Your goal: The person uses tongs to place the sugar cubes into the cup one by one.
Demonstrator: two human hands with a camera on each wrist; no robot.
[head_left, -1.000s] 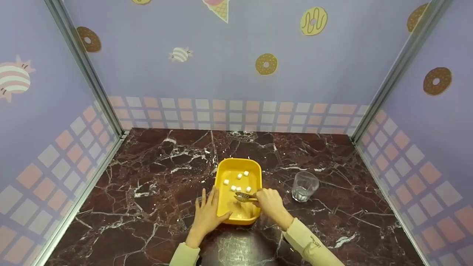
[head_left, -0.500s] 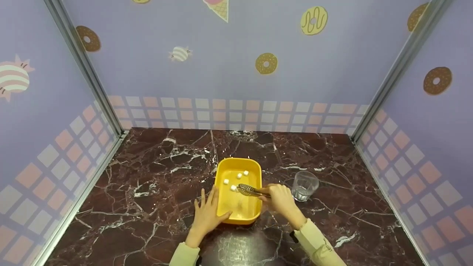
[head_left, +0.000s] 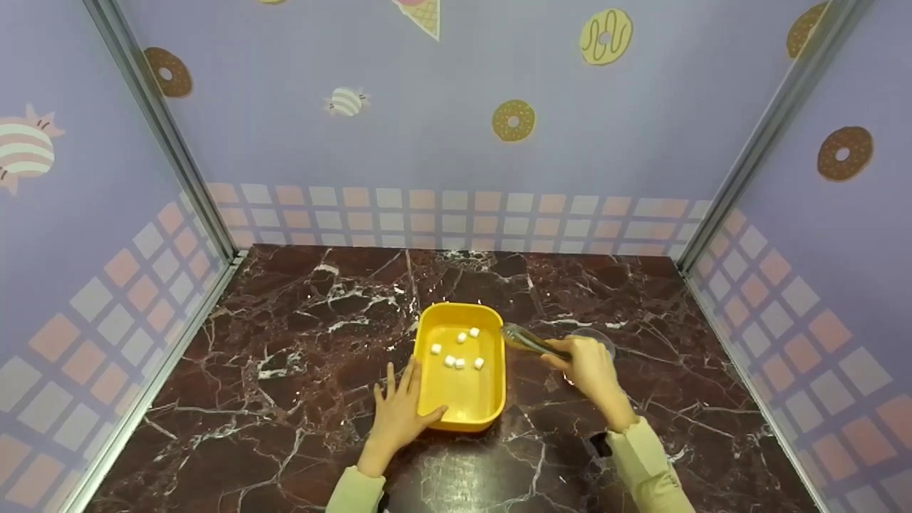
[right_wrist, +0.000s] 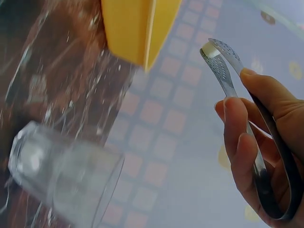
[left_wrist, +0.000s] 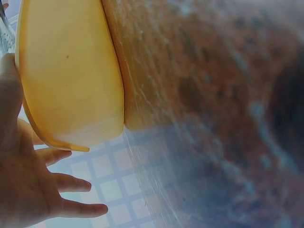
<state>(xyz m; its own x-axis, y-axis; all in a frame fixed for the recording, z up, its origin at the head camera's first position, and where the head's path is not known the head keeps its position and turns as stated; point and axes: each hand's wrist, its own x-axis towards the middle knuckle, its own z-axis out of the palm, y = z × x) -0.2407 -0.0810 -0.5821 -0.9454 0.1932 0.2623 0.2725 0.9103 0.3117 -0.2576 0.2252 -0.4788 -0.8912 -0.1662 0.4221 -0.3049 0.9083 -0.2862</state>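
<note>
My right hand [head_left: 591, 370] grips metal tongs [head_left: 531, 340] at the right of a yellow tray [head_left: 463, 410]. In the right wrist view, a small white cube [right_wrist: 210, 50] sits between the perforated tips of the tongs. Several more white cubes [head_left: 459, 363] lie on the tray's floor. My left hand [head_left: 400, 413] rests against the tray's left side near the front corner, thumb at the rim and fingers spread straight. A clear drinking glass [right_wrist: 66, 166] stands upright just under my right hand, which covers most of it in the head view.
The dark red marbled table [head_left: 299, 427] carries the tray and glass. Lilac panels with printed sweets [head_left: 356, 157] enclose the back and both sides, joined by metal corner posts [head_left: 171, 135].
My right hand has lifted the tongs out of the tray and moved right, over the glass. The left hand and the tray have stayed in place.
</note>
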